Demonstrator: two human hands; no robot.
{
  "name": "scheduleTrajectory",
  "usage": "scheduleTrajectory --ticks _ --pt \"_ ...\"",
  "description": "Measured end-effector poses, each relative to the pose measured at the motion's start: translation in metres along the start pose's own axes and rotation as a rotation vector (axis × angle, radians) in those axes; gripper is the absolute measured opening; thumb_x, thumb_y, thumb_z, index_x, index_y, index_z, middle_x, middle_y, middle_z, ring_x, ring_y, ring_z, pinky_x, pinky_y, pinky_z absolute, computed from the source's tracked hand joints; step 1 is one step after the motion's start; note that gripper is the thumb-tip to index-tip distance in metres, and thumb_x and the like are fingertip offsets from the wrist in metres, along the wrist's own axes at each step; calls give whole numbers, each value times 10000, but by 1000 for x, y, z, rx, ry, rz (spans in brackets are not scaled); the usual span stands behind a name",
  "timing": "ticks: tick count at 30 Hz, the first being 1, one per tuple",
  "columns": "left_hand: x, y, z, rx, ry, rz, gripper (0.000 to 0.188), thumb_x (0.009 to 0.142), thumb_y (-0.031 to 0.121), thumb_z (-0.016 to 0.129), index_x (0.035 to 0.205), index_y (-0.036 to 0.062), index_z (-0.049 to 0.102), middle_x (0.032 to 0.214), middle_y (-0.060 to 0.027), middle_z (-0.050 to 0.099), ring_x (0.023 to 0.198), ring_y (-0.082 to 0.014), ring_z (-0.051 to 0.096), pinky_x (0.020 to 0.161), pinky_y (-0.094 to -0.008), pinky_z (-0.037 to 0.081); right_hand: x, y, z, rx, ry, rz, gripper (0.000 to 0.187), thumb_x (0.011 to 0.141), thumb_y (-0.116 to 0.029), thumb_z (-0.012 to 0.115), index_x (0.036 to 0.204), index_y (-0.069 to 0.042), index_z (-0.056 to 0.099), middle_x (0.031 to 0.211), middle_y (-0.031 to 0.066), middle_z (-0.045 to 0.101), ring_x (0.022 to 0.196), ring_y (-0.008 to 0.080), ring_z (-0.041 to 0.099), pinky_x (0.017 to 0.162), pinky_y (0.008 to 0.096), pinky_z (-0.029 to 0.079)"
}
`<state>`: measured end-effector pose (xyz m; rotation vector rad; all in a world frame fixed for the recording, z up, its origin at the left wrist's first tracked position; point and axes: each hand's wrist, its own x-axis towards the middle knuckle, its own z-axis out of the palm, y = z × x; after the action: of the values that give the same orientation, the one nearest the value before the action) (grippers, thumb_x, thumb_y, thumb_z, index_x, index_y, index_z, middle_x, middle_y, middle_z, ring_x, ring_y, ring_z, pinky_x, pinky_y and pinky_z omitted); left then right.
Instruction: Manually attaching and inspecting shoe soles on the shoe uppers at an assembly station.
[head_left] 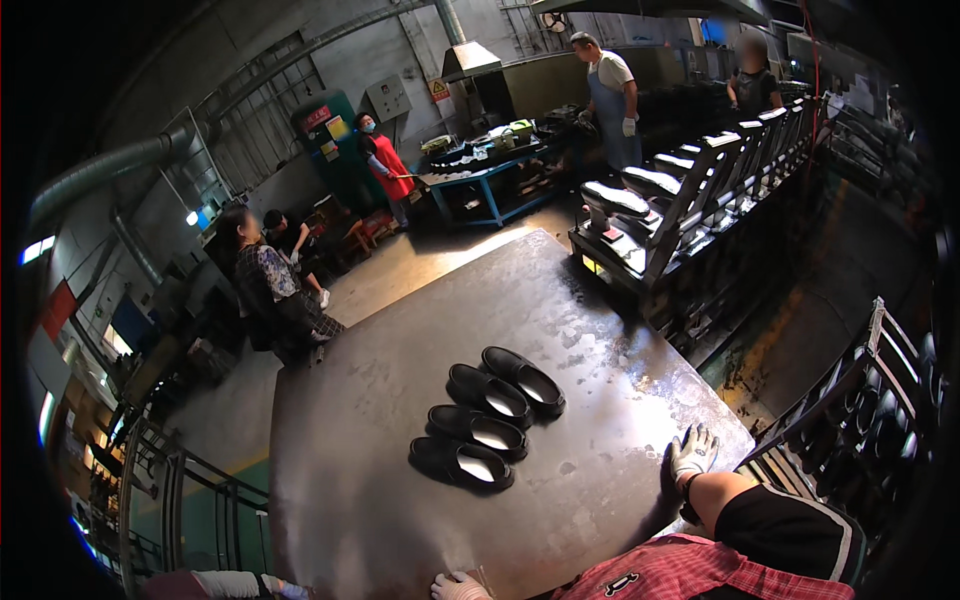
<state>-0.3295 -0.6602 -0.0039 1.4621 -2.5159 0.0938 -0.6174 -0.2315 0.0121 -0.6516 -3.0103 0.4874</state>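
Note:
Several black slip-on shoes (478, 428) with pale insoles lie side by side in a slanting row on the metal-topped table (370, 390). My right hand (695, 452), in a white glove, rests flat with fingers spread on the table's right corner. It holds nothing and is well apart from the shoes. At the lower edge of the view my left hand (460, 587), also gloved in white, lies at the table's near edge. It is partly cut off by the picture, its visible fingers look extended, and nothing shows in it.
A line of shoe lasts (615, 198) on a machine stands beyond the right corner, and a loaded shoe rack (850, 400) at right. A blue-framed workbench (490, 185) is at the back. People stand and sit around; one (270, 270) is near the table's left corner.

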Motion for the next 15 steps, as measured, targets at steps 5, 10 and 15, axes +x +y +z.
scheduleTrajectory --ticks 5,10,15 --pt "0 -3 7 6 0 2 559 870 603 566 1062 87 661 1145 -150 596 1055 -355 547 876 -494 453 -3 -5 -5 -10 12 0 660 951 -480 462 1455 -55 437 1550 162 362 1460 307 270 1224 473 70" --pt "-3 -6 11 44 19 6 560 875 611 555 1087 104 662 1147 -151 589 1036 -362 540 869 -495 448 4 5 13 -3 3 -15 684 953 -502 459 1465 -50 422 1547 154 370 1457 308 276 1224 481 66" --pt "1 -6 12 61 0 40 568 876 622 543 1077 106 671 1112 -151 583 1025 -367 536 861 -496 444 -1 3 4 0 43 -18 647 941 -471 503 1439 -60 454 1538 152 381 1443 323 285 1213 479 120"
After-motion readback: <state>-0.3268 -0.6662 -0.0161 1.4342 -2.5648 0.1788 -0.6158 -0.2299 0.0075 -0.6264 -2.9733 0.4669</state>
